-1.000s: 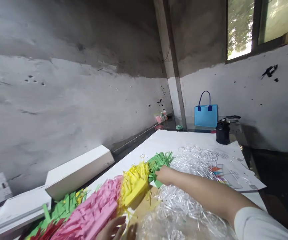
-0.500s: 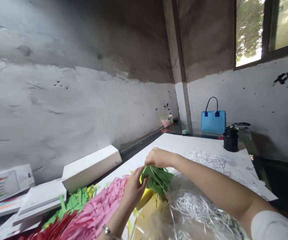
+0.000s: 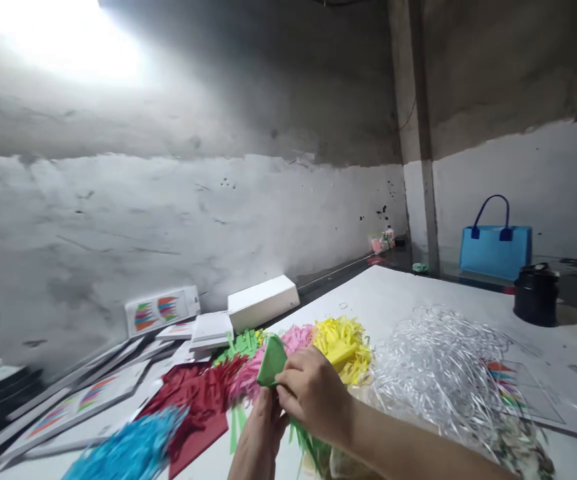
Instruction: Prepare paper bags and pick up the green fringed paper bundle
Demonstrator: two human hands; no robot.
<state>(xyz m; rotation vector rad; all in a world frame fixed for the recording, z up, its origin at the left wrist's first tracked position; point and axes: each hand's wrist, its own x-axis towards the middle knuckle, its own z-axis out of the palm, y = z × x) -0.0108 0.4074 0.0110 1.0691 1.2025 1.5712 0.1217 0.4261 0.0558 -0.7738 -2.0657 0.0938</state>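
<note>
I see both hands on green fringe (image 3: 272,361) | R hand (image 3: 313,395) grips over it, L hand (image 3: 263,433) pinches beneath | long axis slants up-left→down-right | yellow fringe (image 3: 344,340) just beyond R.

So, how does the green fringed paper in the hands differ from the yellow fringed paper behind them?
The green fringed paper is held up off the table by both hands, the right hand and the left hand; the yellow fringed paper lies on the table untouched. The green one looks folded flat, the yellow one bushy. Both are cut into thin strips.
</note>
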